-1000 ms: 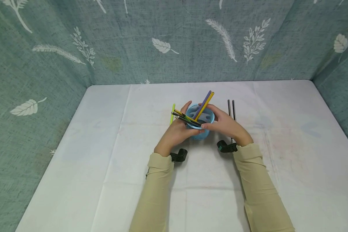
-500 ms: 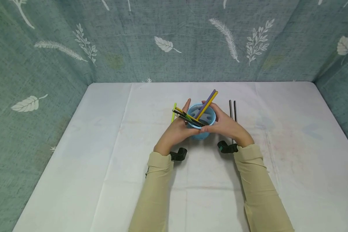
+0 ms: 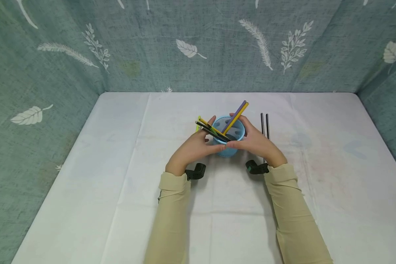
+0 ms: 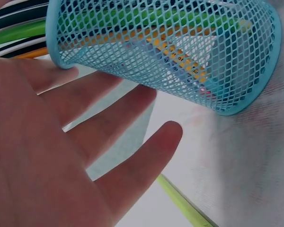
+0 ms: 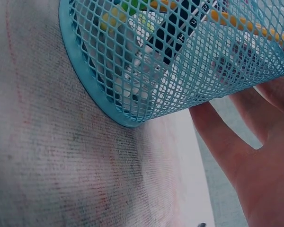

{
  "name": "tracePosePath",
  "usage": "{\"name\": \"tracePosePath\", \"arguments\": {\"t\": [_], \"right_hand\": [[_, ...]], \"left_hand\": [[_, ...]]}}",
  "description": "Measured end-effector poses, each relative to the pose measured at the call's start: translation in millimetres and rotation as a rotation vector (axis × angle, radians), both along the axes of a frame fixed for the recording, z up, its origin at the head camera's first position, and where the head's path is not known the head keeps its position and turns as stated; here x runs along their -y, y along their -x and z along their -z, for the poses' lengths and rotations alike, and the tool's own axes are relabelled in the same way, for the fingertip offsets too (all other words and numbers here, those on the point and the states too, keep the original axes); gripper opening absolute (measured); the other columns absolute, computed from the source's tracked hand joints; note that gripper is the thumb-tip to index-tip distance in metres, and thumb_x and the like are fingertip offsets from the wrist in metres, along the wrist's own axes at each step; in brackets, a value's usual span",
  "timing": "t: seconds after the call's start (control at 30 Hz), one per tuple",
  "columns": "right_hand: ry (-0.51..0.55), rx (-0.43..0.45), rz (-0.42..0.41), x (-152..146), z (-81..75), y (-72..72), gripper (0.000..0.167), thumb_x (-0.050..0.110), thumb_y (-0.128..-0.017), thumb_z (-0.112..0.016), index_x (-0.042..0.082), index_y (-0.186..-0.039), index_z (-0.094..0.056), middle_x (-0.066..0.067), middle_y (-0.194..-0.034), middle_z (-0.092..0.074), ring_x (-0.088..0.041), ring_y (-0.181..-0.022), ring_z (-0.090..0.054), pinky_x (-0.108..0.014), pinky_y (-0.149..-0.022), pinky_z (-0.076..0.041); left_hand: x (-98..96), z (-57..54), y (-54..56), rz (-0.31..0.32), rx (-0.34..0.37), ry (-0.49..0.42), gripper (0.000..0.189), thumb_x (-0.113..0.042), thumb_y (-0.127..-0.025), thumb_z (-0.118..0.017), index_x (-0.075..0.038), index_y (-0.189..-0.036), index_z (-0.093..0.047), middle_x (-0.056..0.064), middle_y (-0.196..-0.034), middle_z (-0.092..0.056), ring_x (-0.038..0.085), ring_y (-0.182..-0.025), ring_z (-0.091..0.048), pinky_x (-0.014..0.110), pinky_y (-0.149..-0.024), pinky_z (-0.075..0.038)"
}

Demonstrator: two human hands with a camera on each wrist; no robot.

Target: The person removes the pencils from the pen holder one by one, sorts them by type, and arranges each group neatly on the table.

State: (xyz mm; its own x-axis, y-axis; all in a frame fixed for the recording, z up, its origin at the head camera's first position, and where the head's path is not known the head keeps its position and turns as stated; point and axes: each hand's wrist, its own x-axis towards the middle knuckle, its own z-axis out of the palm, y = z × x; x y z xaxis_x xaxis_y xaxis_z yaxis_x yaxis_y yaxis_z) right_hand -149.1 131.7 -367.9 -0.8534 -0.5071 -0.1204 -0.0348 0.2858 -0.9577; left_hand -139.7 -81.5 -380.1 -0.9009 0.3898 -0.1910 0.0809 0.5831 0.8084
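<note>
A light blue mesh pen holder (image 3: 228, 151) stands between the two hands on the white cloth. Purple and yellow pencils (image 3: 235, 116) lean out of it to the back right; several black and yellow ones (image 3: 214, 132) lean left. My right hand (image 3: 258, 142) holds the pen holder, its thumb at the front rim and its fingers behind the far side. On the left side is my left hand (image 3: 195, 147), thumb near the front. In the left wrist view its fingers (image 4: 109, 123) are spread and nearly straight, some fingertips right at the mesh wall.
A lime-green stick (image 4: 184, 203) lies on the cloth beyond the left hand. Two thin dark rods with a metallic sheen (image 3: 267, 126) lie behind the right wrist. A grey-green leaf-print curtain (image 3: 145, 55) borders the table's back and sides.
My left hand and forearm have shifted a little to the left, the thumb drawing back from the right thumb. The right hand and pen holder stay almost in place.
</note>
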Motion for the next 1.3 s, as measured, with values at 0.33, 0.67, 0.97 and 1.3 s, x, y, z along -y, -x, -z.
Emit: {"name": "tracePosePath", "arguments": {"t": [0.33, 0.67, 0.97, 1.3], "right_hand": [[0.005, 0.006, 0.013, 1.3, -0.5, -0.1, 0.079, 0.021, -0.078, -0.069, 0.029, -0.139, -0.02, -0.005, -0.137, -0.03, -0.027, -0.125, -0.032, -0.046, -0.095, -0.033], [0.022, -0.049, 0.015, -4.1, 29.3, 14.5, 0.076, 0.029, -0.076, -0.071, 0.042, -0.134, -0.024, 0.008, -0.138, -0.027, -0.013, -0.127, -0.027, -0.046, -0.097, -0.03], [0.041, -0.059, 0.007, -4.3, 29.1, 14.4, 0.076, 0.026, -0.075, -0.072, 0.041, -0.133, -0.025, 0.007, -0.133, -0.034, -0.013, -0.124, -0.032, -0.047, -0.097, -0.03], [0.025, -0.06, 0.01, -3.7, 28.7, 13.3, 0.076, 0.028, -0.075, -0.072, 0.042, -0.133, -0.025, 0.008, -0.132, -0.035, -0.012, -0.124, -0.031, -0.047, -0.097, -0.03]], "left_hand": [[2.5, 0.0, 0.8, 0.004, -0.075, -0.074, 0.08, -0.06, -0.073, -0.06, -0.045, -0.138, -0.016, -0.006, -0.138, -0.034, 0.013, -0.118, -0.041, 0.032, -0.094, -0.036], [7.9, -12.6, -2.4, 0.03, -0.176, -0.271, 0.035, -0.018, -0.086, -0.06, -0.012, -0.12, -0.054, 0.003, -0.13, -0.045, 0.015, -0.118, -0.04, 0.042, -0.093, -0.036], [12.9, 2.4, 3.8, -0.029, -0.275, -0.213, 0.028, -0.03, -0.088, -0.056, -0.019, -0.114, -0.061, -0.006, -0.125, -0.05, 0.004, -0.112, -0.045, 0.024, -0.087, -0.041], [14.5, 1.3, 2.3, -0.084, -0.327, -0.172, 0.02, -0.031, -0.086, -0.06, -0.024, -0.104, -0.065, -0.012, -0.121, -0.053, 0.002, -0.107, -0.048, 0.031, -0.088, -0.042]]}}
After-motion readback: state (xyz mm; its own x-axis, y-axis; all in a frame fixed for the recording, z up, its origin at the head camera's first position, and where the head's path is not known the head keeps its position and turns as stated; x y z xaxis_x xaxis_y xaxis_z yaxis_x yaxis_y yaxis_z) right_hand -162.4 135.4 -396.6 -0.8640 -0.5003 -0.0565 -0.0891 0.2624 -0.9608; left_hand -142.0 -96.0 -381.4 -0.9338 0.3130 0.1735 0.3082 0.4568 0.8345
